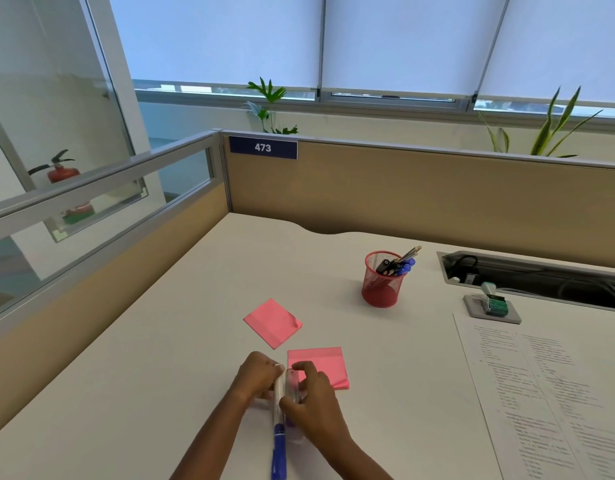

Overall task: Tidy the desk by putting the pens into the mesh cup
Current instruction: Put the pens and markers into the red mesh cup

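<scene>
On the desk (pixel 153 341), in the head view, I judge the picking-up step is in hand: the left hand (pixel 259 377) curls round the blue pen (pixel 278 441), the right hand (pixel 313 405) pinches a clear pen (pixel 293 384) beside it, and next both pens must travel to the cup (pixel 382 285), well apart at the far right.

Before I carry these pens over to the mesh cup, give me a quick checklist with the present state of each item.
1. Grip: left hand and right hand both curl round the held pens: ok.
2. Number of held pens: at least two, exact count cannot tell.
3. Mesh cup stands upright: ok.
4. Room in it: the stored pens lean right, the left of the opening is free: ok.
5. Way to the cup: only flat pink sticky pads lie near it: ok.
</scene>
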Action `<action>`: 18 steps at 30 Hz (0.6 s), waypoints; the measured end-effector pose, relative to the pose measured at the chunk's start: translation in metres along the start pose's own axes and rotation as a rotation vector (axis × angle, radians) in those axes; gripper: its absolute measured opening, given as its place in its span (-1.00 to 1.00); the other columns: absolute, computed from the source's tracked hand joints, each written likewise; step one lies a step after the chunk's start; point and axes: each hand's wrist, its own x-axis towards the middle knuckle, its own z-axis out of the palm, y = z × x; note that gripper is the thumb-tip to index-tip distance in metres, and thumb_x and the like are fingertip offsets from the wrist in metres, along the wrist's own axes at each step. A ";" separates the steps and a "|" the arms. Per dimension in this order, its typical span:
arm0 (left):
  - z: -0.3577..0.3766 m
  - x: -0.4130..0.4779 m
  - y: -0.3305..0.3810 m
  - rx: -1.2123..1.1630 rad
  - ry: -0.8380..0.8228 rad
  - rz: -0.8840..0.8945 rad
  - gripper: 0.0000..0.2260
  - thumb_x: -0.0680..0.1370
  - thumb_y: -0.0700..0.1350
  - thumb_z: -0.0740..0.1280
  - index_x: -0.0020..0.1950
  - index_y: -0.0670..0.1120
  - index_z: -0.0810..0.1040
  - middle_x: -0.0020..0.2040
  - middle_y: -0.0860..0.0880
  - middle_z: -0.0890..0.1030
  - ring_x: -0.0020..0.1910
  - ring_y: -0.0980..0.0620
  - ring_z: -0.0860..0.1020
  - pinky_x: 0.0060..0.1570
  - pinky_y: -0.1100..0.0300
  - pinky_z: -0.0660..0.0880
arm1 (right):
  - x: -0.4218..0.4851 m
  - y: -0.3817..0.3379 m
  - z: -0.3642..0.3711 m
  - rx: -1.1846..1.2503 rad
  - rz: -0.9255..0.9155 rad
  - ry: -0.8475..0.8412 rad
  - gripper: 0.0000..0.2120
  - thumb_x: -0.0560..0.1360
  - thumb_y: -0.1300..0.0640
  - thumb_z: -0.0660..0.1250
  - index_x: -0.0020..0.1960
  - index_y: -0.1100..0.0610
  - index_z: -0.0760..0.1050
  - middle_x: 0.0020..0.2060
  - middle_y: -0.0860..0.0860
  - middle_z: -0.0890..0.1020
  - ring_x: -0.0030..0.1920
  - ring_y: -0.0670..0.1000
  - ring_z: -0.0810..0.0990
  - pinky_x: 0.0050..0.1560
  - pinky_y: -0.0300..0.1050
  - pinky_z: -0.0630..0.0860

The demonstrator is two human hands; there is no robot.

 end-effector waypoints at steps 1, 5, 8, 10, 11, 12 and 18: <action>-0.002 0.000 0.004 -0.031 0.008 0.000 -0.83 0.55 -0.21 0.24 -0.23 -0.19 0.48 -0.24 -0.15 0.53 -0.30 -0.04 0.52 -0.26 0.23 0.51 | 0.001 0.002 -0.006 -0.005 -0.013 0.022 -0.53 0.36 0.09 0.30 0.24 0.02 0.27 -0.05 0.03 0.39 -0.11 0.03 0.53 -0.07 -0.10 0.59; -0.006 0.006 0.020 -0.149 0.015 0.008 -0.77 0.55 -0.23 0.25 -0.32 -0.13 0.45 -0.31 -0.09 0.50 -0.34 0.04 0.48 -0.47 0.36 0.47 | 0.007 0.017 -0.038 -0.153 -0.058 0.163 -0.57 0.37 0.10 0.24 0.23 0.05 0.30 -0.01 0.08 0.42 0.00 0.09 0.50 -0.05 -0.13 0.47; -0.005 0.010 0.035 -0.264 -0.018 -0.001 -0.78 0.56 -0.24 0.23 -0.30 -0.15 0.45 -0.31 -0.09 0.49 -0.33 0.04 0.48 -0.44 0.33 0.48 | 0.014 0.033 -0.063 -0.233 -0.039 0.242 -0.55 0.34 0.10 0.19 0.23 0.10 0.32 -0.01 0.13 0.44 0.01 0.15 0.48 -0.13 -0.16 0.37; -0.001 0.010 0.046 -0.358 -0.047 -0.008 -0.80 0.56 -0.25 0.23 -0.27 -0.16 0.46 -0.31 -0.09 0.49 -0.32 0.04 0.48 -0.46 0.34 0.49 | 0.017 0.042 -0.076 -0.275 0.005 0.258 -0.59 0.39 0.16 0.23 0.24 0.11 0.31 0.02 0.14 0.45 0.02 0.15 0.47 -0.15 -0.21 0.32; 0.001 0.010 0.052 -0.412 -0.059 -0.012 -0.81 0.56 -0.26 0.23 -0.26 -0.17 0.46 -0.30 -0.09 0.50 -0.32 0.03 0.48 -0.47 0.34 0.50 | 0.019 0.046 -0.081 -0.293 0.020 0.264 -0.59 0.41 0.18 0.24 0.24 0.11 0.30 0.03 0.14 0.45 0.03 0.15 0.47 -0.15 -0.22 0.32; 0.005 0.011 0.058 -0.469 -0.069 -0.017 -0.82 0.56 -0.27 0.23 -0.25 -0.18 0.47 -0.30 -0.10 0.50 -0.32 0.02 0.48 -0.44 0.31 0.51 | 0.020 0.049 -0.085 -0.301 0.036 0.268 -0.60 0.42 0.18 0.24 0.24 0.10 0.30 0.04 0.14 0.45 0.03 0.14 0.48 -0.14 -0.23 0.32; 0.034 0.015 0.087 -0.844 -0.171 -0.068 -0.82 0.56 -0.32 0.19 -0.22 -0.22 0.47 -0.25 -0.14 0.47 -0.26 -0.02 0.46 -0.36 0.21 0.54 | 0.023 0.062 -0.101 -0.332 0.106 0.231 -0.64 0.44 0.14 0.26 0.22 0.09 0.31 0.04 0.12 0.45 -0.05 0.07 0.45 -0.16 -0.22 0.35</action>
